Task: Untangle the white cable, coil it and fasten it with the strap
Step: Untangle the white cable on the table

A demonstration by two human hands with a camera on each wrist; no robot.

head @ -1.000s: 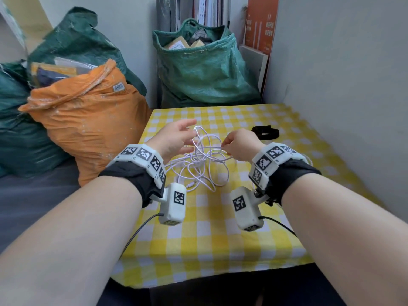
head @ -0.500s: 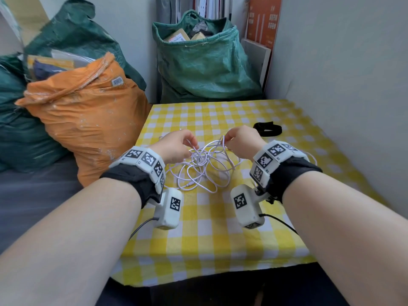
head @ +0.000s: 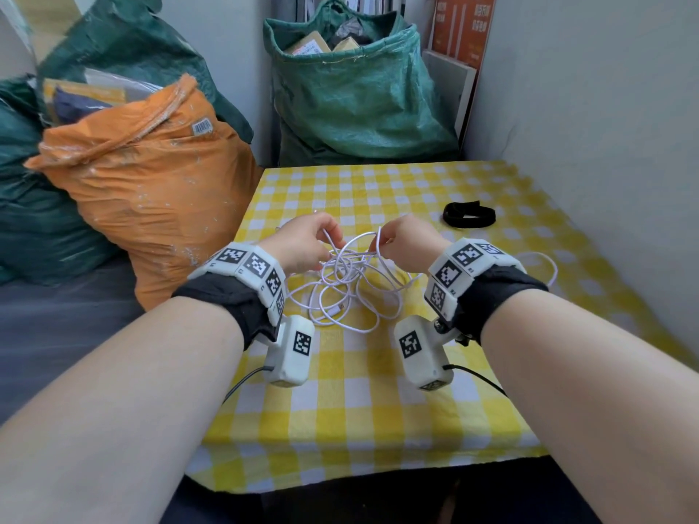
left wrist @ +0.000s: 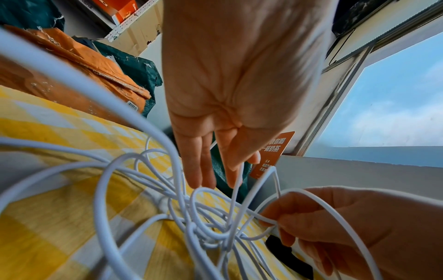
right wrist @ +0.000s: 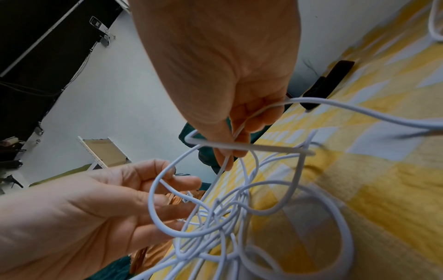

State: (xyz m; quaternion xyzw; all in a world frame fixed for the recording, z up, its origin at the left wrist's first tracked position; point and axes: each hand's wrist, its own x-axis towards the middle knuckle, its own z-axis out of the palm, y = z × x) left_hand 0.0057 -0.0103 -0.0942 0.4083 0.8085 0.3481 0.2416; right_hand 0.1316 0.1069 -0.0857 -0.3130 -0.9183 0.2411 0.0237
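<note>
The white cable (head: pixel 346 285) is a loose snarl of loops, its upper strands lifted off the yellow-checked surface (head: pixel 363 402) between the two hands while the lower loops lie on the cloth. One strand trails off to the right behind the right wrist. The left hand (head: pixel 302 245) has a strand pinched between thumb and fingertip, its other fingers reaching down toward the knot at the middle. The right hand (head: pixel 406 240) is curled round another strand, pinching it where it bends over the fingers.

This looks like the untangling step, barely begun: the strands cross thickly at the centre and no coil has formed. The next move probably calls for drawing the two pinched strands apart gently, finding a free end and feeding it back through the loops rather than tugging the knot tighter.

The black strap (head: pixel 469 215) lies untouched on the surface, beyond the right hand, well apart from the cable.
</note>
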